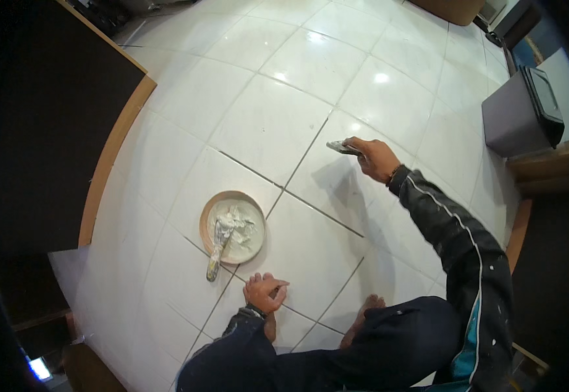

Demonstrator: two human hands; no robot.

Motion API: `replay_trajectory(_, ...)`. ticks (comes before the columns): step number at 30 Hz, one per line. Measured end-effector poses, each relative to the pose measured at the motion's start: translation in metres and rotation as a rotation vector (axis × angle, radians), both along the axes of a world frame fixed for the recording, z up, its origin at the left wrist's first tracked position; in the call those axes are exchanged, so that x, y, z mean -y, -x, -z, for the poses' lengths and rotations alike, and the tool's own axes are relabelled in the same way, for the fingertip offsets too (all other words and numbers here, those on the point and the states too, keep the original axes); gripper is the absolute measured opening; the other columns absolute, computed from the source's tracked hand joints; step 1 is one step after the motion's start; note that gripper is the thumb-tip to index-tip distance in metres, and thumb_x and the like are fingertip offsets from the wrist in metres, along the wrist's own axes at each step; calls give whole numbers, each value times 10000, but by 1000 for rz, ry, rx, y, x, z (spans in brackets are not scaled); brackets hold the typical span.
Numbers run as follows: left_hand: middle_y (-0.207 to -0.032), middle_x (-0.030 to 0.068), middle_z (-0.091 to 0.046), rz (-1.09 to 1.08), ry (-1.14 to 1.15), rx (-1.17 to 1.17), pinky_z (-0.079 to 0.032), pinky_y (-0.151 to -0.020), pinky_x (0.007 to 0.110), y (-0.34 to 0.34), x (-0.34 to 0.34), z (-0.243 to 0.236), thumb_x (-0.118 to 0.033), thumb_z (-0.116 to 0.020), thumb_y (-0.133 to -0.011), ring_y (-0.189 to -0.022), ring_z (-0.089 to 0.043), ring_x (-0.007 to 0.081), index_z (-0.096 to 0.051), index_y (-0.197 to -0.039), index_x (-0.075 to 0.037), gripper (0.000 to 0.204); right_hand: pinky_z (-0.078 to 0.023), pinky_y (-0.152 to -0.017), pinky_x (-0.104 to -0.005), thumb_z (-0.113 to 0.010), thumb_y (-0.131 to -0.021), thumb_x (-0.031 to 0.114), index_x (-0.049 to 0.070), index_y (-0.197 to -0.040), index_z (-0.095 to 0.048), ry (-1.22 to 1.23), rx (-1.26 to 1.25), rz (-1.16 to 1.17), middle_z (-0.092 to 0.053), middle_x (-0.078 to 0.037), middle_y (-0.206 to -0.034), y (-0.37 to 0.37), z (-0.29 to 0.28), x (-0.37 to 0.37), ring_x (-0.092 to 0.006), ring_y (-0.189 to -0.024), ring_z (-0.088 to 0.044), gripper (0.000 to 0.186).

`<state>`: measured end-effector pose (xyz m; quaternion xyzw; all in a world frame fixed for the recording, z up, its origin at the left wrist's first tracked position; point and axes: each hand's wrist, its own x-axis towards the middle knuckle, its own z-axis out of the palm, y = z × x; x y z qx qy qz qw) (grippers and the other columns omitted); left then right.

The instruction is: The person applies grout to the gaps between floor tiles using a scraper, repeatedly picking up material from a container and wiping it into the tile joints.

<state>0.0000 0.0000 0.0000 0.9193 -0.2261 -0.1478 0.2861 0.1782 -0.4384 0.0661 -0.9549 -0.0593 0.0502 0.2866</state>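
My right hand (377,161) reaches out over the white tiled floor (245,124), closed around a small flat scraper (343,147) smeared with pale paste. Most of the scraper is hidden by my fingers. Below, beside my foot, my left hand (265,292) hangs loosely with its thumb apart from the fingers and nothing visible in it. Just beyond it stands a round shallow bowl (204,228) with white paste (242,228) inside. A paste-coated putty knife (216,255) leans in the bowl, its handle over the near rim. Several tile joints (324,212) show as dark lines.
A dark panel with a wooden edge (118,147) stands at the left. On the right are a grey bin with a black lid (520,111) and a wooden ledge (549,170). My bare feet (361,320) rest on the tiles near me. Brown furniture (448,8) sits at the far edge.
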Motion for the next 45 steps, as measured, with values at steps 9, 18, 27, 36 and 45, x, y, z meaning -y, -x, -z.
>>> replay_trajectory(9,-677,15,-683,40,362,-3,-465,-651,348,-13,5,-1,-153,-697,-662,-623,-624,237,-730,-714,-164,63,-330,-1160,-445,-513,-828,-81,81,-1335,-501,405,255,-453,-485,-102,-1446,-92,67,14,-276,-1381,-408,533)
replay_trajectory(18,-1209,84,-595,-98,-732,109,-432,-917,435,98,-40,139,-370,-549,-882,-1128,-543,282,-597,-1234,-160,412,-414,-1077,-429,-521,-770,-85,78,-1273,-543,371,-26,-506,-544,-108,-1369,-83,38,-1,-292,-1299,-482,530)
replay_trajectory(27,-1127,102,-603,-56,-423,182,-401,-854,486,41,-7,38,-402,-616,-819,-981,-533,332,-678,-1117,-192,369,-548,-775,-440,-594,-738,32,114,-1149,-631,579,-226,18,-701,-160,-939,-140,29,-11,-352,-884,-676,421)
replay_trajectory(36,-1011,38,-663,70,133,-349,-410,-836,442,5,-11,23,-331,-669,-778,-988,-539,280,-737,-876,-186,187,-547,-720,-436,-649,-711,132,155,-1019,-678,554,-226,-21,-702,-134,-871,-85,35,-71,-327,-836,-690,310)
replay_trajectory(45,-832,3,-723,117,151,-237,-444,-863,401,-13,4,-1,-249,-667,-821,-832,-635,230,-760,-907,-176,146,-548,-708,-447,-656,-718,118,91,-943,-667,452,-352,-231,-697,-155,-856,-28,20,-161,-342,-837,-693,227)
